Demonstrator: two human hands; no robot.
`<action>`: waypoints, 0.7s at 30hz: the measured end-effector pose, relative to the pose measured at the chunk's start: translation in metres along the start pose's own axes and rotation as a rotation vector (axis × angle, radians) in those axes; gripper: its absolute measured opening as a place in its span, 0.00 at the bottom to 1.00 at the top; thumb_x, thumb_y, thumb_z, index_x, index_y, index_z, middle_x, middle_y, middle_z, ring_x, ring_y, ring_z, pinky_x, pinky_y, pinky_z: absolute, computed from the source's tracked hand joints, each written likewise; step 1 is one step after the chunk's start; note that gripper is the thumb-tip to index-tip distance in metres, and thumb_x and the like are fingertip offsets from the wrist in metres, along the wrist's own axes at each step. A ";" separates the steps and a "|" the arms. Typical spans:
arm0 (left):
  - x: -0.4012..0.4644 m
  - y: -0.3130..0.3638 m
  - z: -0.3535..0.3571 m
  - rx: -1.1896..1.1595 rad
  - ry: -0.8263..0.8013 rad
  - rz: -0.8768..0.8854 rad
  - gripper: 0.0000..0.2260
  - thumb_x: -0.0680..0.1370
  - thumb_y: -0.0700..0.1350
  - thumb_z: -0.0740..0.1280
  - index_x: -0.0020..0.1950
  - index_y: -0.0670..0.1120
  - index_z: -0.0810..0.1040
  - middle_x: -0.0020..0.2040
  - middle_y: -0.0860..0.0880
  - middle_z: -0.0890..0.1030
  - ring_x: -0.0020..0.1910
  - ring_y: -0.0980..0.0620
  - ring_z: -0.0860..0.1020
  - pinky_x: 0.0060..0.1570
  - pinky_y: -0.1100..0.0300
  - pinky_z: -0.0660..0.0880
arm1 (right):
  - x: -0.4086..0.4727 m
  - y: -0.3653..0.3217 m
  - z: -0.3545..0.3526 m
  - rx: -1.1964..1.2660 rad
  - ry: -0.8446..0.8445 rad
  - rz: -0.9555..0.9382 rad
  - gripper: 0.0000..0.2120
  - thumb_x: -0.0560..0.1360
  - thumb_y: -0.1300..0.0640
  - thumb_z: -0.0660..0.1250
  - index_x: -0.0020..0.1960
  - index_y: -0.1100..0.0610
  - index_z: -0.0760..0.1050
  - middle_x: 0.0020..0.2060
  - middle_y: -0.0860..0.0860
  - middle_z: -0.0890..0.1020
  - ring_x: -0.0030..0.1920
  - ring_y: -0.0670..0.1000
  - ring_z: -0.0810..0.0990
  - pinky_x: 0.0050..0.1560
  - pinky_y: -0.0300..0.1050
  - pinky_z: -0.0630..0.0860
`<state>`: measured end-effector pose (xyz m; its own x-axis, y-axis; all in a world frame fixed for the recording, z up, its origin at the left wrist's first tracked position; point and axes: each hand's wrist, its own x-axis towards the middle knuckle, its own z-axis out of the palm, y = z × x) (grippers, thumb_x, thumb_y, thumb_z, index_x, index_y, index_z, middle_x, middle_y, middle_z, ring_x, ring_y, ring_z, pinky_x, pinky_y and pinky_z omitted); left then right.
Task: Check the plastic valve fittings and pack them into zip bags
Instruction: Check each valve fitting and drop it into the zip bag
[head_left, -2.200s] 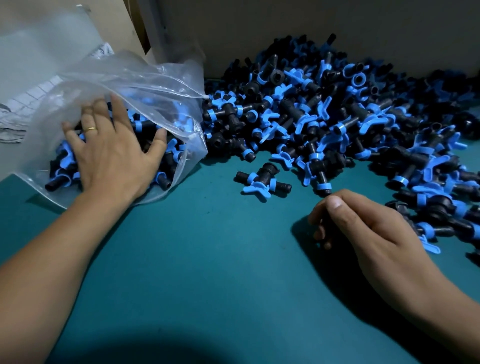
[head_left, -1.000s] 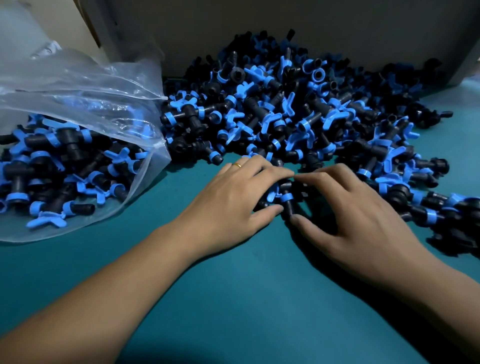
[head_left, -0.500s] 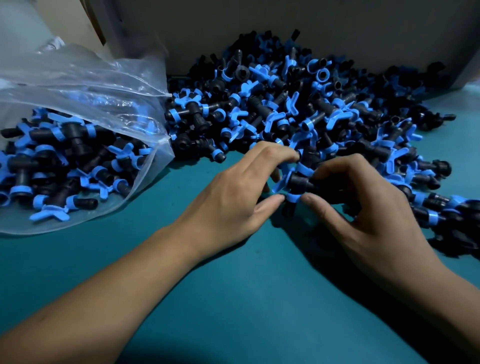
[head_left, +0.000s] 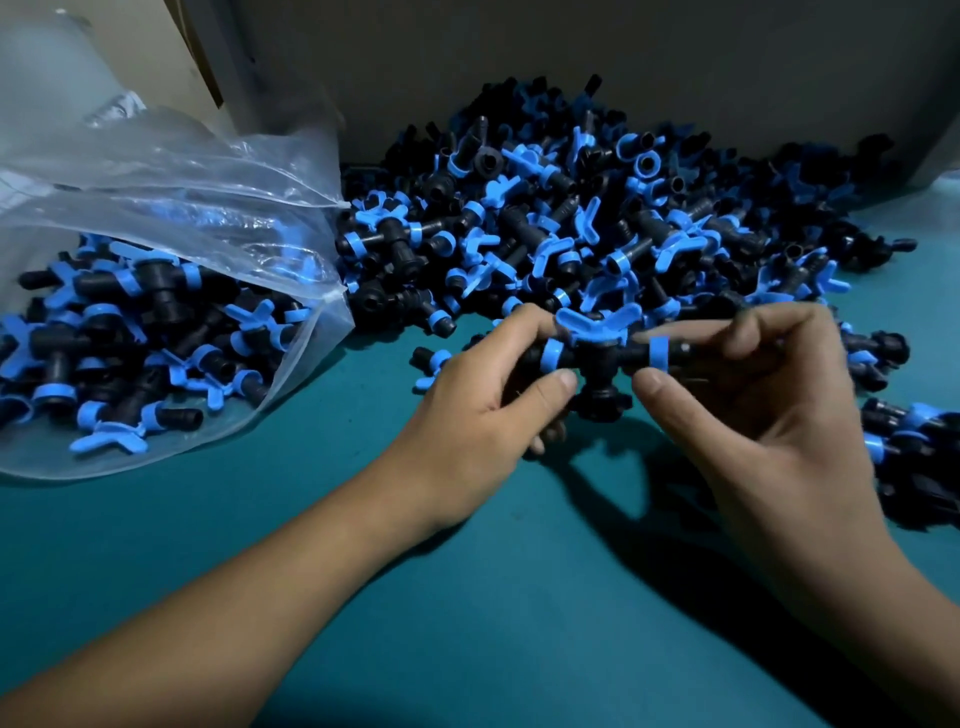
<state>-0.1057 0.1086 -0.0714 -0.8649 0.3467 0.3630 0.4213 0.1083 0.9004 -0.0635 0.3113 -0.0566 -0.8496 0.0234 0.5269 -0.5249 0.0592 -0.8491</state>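
Valve fitting (head_left: 597, 358) lifted clear of the teal table (head_left: 467, 597) since a moment ago | head view: left hand (head_left: 478, 410) and right hand (head_left: 753, 415) pinch its ends, fingers curled | checking begun; zip bag (head_left: 171, 291) waits half-full, loose pile (head_left: 597, 223) behind.

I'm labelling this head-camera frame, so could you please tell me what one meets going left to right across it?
Zip bag → left hand → held valve → right hand. The loose pile spans too much of the width to place.
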 end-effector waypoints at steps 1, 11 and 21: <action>-0.001 -0.002 -0.004 0.055 -0.024 0.010 0.08 0.83 0.48 0.66 0.60 0.49 0.76 0.43 0.44 0.80 0.38 0.43 0.80 0.41 0.41 0.81 | 0.001 0.001 0.000 -0.003 -0.035 -0.002 0.23 0.74 0.58 0.76 0.56 0.55 0.62 0.53 0.54 0.84 0.51 0.56 0.84 0.56 0.48 0.80; 0.004 -0.002 -0.022 -0.185 0.071 -0.081 0.05 0.80 0.44 0.70 0.52 0.44 0.82 0.39 0.43 0.82 0.36 0.44 0.82 0.31 0.52 0.79 | 0.005 0.005 -0.004 -0.137 -0.037 0.064 0.08 0.76 0.55 0.76 0.52 0.52 0.78 0.43 0.56 0.84 0.41 0.62 0.82 0.42 0.50 0.80; 0.006 0.000 -0.020 -0.152 0.065 -0.037 0.05 0.76 0.39 0.74 0.50 0.44 0.83 0.39 0.49 0.82 0.35 0.48 0.81 0.32 0.56 0.78 | 0.008 0.015 -0.010 -0.194 -0.137 -0.010 0.14 0.77 0.72 0.72 0.48 0.55 0.72 0.49 0.53 0.79 0.52 0.55 0.80 0.55 0.46 0.77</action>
<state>-0.1167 0.0921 -0.0641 -0.8971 0.2836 0.3388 0.3465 -0.0242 0.9378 -0.0774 0.3219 -0.0647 -0.8503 -0.1129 0.5141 -0.5251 0.2502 -0.8135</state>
